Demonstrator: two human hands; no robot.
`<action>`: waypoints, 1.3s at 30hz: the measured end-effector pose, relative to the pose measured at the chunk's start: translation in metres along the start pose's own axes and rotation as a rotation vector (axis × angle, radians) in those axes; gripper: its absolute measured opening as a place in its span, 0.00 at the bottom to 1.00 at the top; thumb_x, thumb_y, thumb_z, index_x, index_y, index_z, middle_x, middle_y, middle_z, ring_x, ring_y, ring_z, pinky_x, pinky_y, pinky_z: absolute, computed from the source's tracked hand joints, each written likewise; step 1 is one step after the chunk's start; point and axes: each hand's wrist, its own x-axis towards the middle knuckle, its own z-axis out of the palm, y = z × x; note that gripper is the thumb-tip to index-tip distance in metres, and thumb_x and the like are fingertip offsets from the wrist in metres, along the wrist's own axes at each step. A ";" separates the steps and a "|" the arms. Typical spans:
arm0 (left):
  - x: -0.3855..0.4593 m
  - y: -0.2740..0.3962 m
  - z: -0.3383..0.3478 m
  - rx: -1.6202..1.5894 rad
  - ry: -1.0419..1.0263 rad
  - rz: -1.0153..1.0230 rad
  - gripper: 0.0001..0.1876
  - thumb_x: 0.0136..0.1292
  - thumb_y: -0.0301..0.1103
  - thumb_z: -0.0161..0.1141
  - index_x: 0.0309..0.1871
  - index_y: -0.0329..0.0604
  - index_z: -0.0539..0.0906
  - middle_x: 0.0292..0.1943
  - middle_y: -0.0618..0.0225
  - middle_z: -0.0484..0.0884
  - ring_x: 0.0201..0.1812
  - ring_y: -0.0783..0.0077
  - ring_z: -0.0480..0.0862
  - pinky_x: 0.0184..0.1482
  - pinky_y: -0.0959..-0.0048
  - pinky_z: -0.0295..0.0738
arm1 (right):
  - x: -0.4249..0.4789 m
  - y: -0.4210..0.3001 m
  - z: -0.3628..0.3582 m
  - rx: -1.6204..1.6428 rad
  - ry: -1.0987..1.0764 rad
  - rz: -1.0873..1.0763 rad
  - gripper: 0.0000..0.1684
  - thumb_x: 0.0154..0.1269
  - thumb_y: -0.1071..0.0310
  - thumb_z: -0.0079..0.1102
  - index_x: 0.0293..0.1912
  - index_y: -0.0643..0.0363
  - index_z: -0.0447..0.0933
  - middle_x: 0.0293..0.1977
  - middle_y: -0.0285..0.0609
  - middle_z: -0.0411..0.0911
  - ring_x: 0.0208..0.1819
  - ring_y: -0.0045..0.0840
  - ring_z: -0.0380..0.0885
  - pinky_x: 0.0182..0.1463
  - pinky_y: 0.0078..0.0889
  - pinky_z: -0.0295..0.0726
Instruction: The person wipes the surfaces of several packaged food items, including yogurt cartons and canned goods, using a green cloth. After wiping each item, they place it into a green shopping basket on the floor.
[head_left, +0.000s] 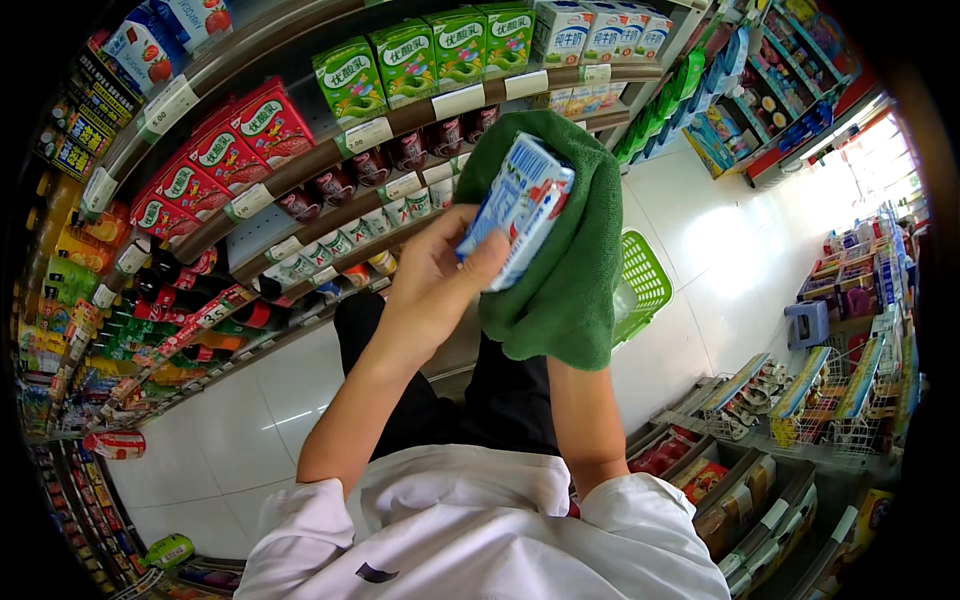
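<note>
A small blue and white drink carton with red fruit pictures (519, 214) is held in my left hand (450, 274), thumb on its near lower edge and fingers behind it. Right behind the carton hangs a dark green cloth (574, 247), draped over my right hand (555, 300). The cloth hides that hand and its fingers; only the forearm shows below the hem. The carton's right side lies against the cloth. Green drink cartons (405, 61) stand in a row on the shelf beyond, with white milk cartons (562, 34) to their right.
Curved shelves hold red cartons (217, 154), dark bottled drinks (334, 184) and small white bottles (360, 232). A green plastic basket (660, 281) is on the tiled floor (712, 315) at the right. Display racks (810, 390) and a grey-blue stool (808, 325) stand farther right.
</note>
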 end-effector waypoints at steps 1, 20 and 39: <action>0.005 0.002 0.002 0.028 0.010 0.007 0.27 0.67 0.47 0.64 0.58 0.32 0.75 0.48 0.66 0.81 0.48 0.82 0.78 0.54 0.79 0.71 | -0.017 0.016 0.008 0.001 0.001 0.119 0.36 0.57 0.70 0.59 0.64 0.69 0.62 0.42 0.52 0.76 0.40 0.44 0.77 0.44 0.38 0.76; 0.095 -0.139 0.058 0.880 -0.389 0.265 0.24 0.45 0.23 0.67 0.50 0.38 0.77 0.41 0.55 0.81 0.45 0.51 0.82 0.47 0.63 0.75 | -0.126 0.114 -0.115 -0.730 -0.198 0.210 0.21 0.55 0.67 0.64 0.52 0.50 0.80 0.47 0.45 0.79 0.50 0.41 0.78 0.52 0.44 0.76; 0.122 -0.520 0.098 1.251 -0.800 -0.196 0.31 0.42 0.19 0.69 0.55 0.46 0.77 0.50 0.59 0.71 0.54 0.49 0.75 0.54 0.57 0.78 | -0.301 0.349 -0.203 -1.016 -0.550 0.706 0.09 0.48 0.71 0.59 0.31 0.64 0.76 0.31 0.49 0.74 0.33 0.44 0.76 0.31 0.44 0.77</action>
